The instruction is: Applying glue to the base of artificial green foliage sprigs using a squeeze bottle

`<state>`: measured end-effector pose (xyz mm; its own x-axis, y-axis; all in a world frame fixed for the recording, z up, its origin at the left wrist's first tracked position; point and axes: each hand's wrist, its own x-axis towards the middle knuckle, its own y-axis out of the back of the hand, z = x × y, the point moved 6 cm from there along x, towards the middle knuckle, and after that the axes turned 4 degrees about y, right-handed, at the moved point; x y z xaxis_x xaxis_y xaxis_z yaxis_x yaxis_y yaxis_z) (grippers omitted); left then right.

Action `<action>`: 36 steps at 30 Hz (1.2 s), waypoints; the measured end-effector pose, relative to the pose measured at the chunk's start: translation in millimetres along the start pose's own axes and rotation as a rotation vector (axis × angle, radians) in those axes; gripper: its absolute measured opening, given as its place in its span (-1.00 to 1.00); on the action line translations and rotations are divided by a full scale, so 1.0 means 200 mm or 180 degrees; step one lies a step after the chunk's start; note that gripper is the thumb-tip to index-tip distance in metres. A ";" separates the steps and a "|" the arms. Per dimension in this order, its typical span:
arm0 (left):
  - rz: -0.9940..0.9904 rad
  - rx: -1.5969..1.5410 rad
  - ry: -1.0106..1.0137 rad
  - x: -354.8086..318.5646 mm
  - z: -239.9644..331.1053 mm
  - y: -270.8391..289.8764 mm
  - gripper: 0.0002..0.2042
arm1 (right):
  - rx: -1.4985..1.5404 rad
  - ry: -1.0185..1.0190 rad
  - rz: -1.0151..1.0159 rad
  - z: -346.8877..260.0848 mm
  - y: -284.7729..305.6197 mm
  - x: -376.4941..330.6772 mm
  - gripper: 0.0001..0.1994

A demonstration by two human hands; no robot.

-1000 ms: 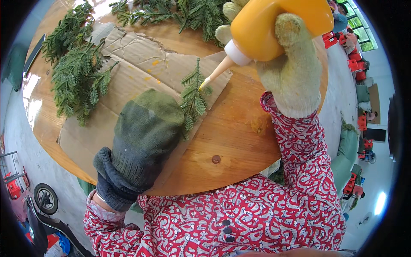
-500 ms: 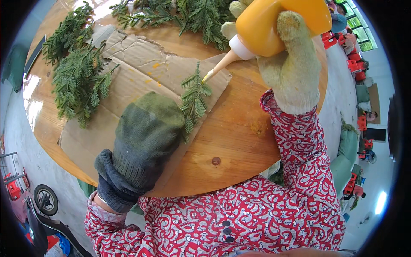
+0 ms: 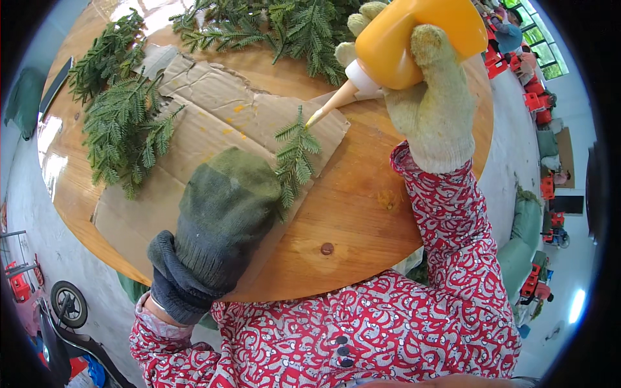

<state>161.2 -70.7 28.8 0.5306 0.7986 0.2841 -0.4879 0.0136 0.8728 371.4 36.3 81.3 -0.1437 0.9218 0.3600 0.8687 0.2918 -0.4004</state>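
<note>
In a dark grey-green knit glove, my left hand [image 3: 226,210] is closed around the lower end of a small green fir sprig [image 3: 296,152]; its fingertips are hidden behind the back of the glove. The sprig points away from me over the cardboard. My right hand [image 3: 433,110], in a cream knit glove, grips a yellow-orange squeeze bottle [image 3: 404,48], tilted with its long pale nozzle [image 3: 333,105] down to the left. The nozzle tip is at the upper part of the sprig and seems to touch it.
A torn cardboard sheet [image 3: 194,103] with orange spots lies on the round wooden table [image 3: 352,213]. Fir branches are piled at the left [image 3: 119,123] and the far side [image 3: 304,29]. Beyond the table, a scooter [image 3: 71,323] stands at lower left; people and red crates [image 3: 532,100] are at right.
The bottle and my right hand have shifted slightly left, with the nozzle tip still by the sprig. My left hand keeps its hold. The whole view has moved a little.
</note>
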 end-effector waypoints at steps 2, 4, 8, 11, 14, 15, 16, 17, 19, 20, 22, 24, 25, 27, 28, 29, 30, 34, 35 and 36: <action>0.0054 0.0004 -0.0025 -0.01 0.00 0.00 -0.69 | 0.0003 0.0088 -0.0081 0.00 0.00 0.01 -0.50; 0.0050 0.0002 -0.0003 -0.01 0.00 0.00 -0.68 | 0.0160 0.0012 -0.0108 0.01 0.01 0.01 -0.54; -0.0007 -0.0054 0.0056 0.00 0.01 0.01 -0.67 | -0.0116 0.0325 0.0035 0.06 0.11 0.03 -0.52; 0.0040 -0.0043 0.0079 0.00 0.02 0.01 -0.67 | -0.0194 0.0315 -0.0013 0.06 0.13 0.04 -0.50; 0.0037 -0.0013 0.0027 -0.01 0.01 0.01 -0.67 | -0.0203 0.0337 0.0018 0.07 0.13 0.04 -0.51; 0.0041 -0.0008 0.0021 -0.01 0.01 0.01 -0.67 | -0.0195 0.0345 0.0032 0.06 0.12 0.04 -0.51; 0.0061 0.0007 0.0021 -0.01 0.01 0.01 -0.67 | -0.0188 0.0353 0.0046 0.06 0.12 0.04 -0.52; 0.0081 0.0018 0.0019 -0.01 0.02 0.01 -0.67 | -0.0191 0.0361 0.0047 0.06 0.12 0.04 -0.52; 0.0078 0.0026 0.0005 -0.01 0.02 0.01 -0.66 | -0.0210 0.0324 0.0170 0.06 0.13 0.04 -0.52; 0.0071 0.0030 0.0001 -0.01 0.02 0.01 -0.66 | -0.0209 0.0328 0.0169 0.06 0.13 0.04 -0.52; 0.0068 0.0019 0.0029 -0.01 0.02 0.01 -0.66 | -0.0127 0.0308 0.0144 0.07 0.14 0.04 -0.53; 0.0066 0.0000 0.0044 -0.01 0.02 0.01 -0.66 | -0.0067 0.0313 0.0145 0.08 0.16 0.04 -0.54; 0.0068 0.0009 0.0014 -0.01 0.02 0.01 -0.66 | -0.0004 0.0311 0.0142 0.08 0.16 0.05 -0.54; 0.0070 0.0015 -0.0026 -0.01 0.02 0.01 -0.66 | -0.0014 0.0324 0.0189 0.08 0.17 0.05 -0.55; 0.0038 -0.0009 -0.0033 0.00 0.03 0.02 -0.66 | -0.0021 0.0331 0.0232 0.09 0.17 0.05 -0.55; 0.0006 -0.0031 -0.0039 0.01 0.03 0.02 -0.65 | -0.0020 0.0335 0.0232 0.09 0.17 0.05 -0.55; 0.0007 -0.0029 -0.0041 0.01 0.03 0.01 -0.65 | 0.0016 0.0336 0.0229 0.09 0.18 0.05 -0.56; 0.0045 0.0048 -0.0023 -0.01 0.02 0.01 -0.65 | -0.0027 0.0363 0.0266 0.10 0.18 0.06 -0.58; 0.0052 0.0058 -0.0021 -0.01 0.02 0.01 -0.65 | -0.0028 0.0367 0.0268 0.11 0.19 0.07 -0.58; 0.0053 0.0060 -0.0025 -0.01 0.02 0.01 -0.65 | -0.0004 0.0361 0.0306 0.12 0.20 0.07 -0.59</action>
<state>161.8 -74.2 30.9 0.5281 0.7938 0.3017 -0.4835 -0.0110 0.8753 393.6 66.9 50.4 -0.0054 0.9108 0.4128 0.8765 0.2030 -0.4365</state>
